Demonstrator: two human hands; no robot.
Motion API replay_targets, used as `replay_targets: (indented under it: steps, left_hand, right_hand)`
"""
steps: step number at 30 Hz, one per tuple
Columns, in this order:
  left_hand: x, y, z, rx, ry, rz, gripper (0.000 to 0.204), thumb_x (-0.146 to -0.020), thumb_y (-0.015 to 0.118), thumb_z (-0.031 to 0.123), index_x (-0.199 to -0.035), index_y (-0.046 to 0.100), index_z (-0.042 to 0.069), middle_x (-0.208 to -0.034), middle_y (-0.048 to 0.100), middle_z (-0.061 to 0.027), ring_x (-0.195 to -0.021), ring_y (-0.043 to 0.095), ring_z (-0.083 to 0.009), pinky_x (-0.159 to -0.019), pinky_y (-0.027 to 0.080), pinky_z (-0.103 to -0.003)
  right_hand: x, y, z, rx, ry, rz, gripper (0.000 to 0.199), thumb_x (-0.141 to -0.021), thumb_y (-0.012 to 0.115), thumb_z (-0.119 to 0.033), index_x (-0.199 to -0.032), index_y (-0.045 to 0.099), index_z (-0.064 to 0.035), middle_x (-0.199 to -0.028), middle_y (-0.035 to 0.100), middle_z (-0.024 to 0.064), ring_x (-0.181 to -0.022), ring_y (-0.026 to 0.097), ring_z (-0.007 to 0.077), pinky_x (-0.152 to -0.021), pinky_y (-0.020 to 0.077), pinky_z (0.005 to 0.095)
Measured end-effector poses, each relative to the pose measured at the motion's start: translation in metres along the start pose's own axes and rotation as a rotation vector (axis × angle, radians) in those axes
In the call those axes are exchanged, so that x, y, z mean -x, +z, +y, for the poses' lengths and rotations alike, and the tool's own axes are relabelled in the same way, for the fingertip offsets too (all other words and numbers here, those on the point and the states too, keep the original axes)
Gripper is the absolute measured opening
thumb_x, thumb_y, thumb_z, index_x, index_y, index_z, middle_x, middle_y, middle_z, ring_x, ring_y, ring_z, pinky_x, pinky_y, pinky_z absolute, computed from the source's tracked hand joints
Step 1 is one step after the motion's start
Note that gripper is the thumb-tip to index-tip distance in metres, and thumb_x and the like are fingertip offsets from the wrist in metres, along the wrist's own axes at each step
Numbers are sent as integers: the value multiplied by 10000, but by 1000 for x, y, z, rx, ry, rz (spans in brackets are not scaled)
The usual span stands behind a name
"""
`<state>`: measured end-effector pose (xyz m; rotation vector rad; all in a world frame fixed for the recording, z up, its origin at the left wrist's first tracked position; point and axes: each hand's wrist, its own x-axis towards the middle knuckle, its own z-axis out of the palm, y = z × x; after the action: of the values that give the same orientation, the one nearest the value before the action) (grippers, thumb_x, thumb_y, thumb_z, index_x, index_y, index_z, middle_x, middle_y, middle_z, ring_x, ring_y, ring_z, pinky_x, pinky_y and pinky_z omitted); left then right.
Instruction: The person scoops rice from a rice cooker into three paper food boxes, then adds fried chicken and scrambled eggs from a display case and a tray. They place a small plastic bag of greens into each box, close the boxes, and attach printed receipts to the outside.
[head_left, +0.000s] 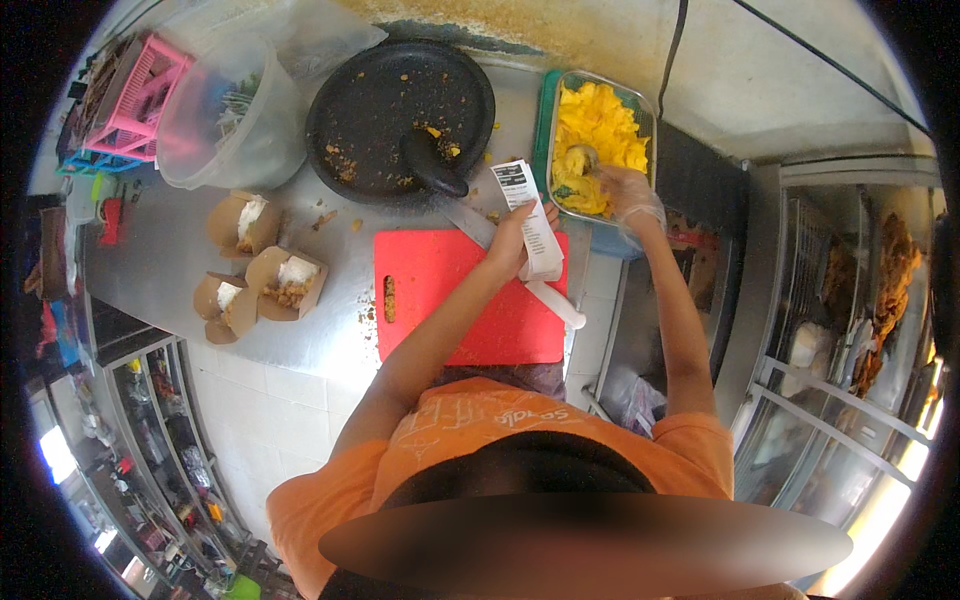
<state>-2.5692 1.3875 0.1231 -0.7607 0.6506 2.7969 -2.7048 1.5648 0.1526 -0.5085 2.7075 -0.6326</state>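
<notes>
My left hand [512, 240] is closed on a long white printed paper slip [540, 238], above the right part of a red cutting board [460, 330]. Under that hand lies a knife, its white handle [556, 304] on the board and its blade [463, 220] pointing to the mortar. My right hand [632, 197], in a clear plastic glove, reaches into a clear rectangular container [653, 125] of yellow food [600, 115]. Its fingers are drawn together at a rounded, yellow-coated piece [577, 160]; what they grip is hard to make out.
A big black stone mortar [370, 110] with its pestle [430, 165] stands at the back. Left are three open brown paper boxes [290, 285] with rice and food. Behind them stand a translucent tub [215, 130] and a pink basket [140, 95]. A glass cabinet [810, 300] is at right.
</notes>
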Motion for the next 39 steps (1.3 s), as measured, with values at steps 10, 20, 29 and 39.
replay_targets:
  steps: [10,20,29,39]
  left_hand:
    - [0,2,-7,41,-16,41,526,-940,486,256,-1369,337,-9,-1352,444,-224,-1261,447,-316,-1080,350,-421]
    - [3,2,-11,46,23,43,556,-926,495,228,-1384,311,-28,-1347,447,-242,-1254,455,-331,-1088,344,-424]
    - [84,-59,24,-81,62,-214,538,-940,422,283,-1374,336,-23,-1181,560,-229,-1037,599,-289,-899,497,-384]
    - [242,-146,87,-230,243,64,384,-964,466,330,-1163,563,17,-633,479,3,-479,408,-79,-450,357,-238]
  right_hand:
    - [15,32,-32,421,-164,-76,174,-829,548,-123,-917,677,-45,-879,661,201,-876,648,357,-733,519,424]
    - [-17,2,27,-150,-82,-487,124,-874,617,-129,-855,659,-13,-708,615,53,-687,578,150,-578,439,281]
    - [17,-11,29,-798,35,-304,169,-868,648,-137,-991,644,-22,-828,631,25,-681,537,100,-603,433,221]
    - [86,25,-187,-1029,33,-231,287,-882,654,-168,-1130,608,-31,-976,643,51,-805,570,96,-670,473,202]
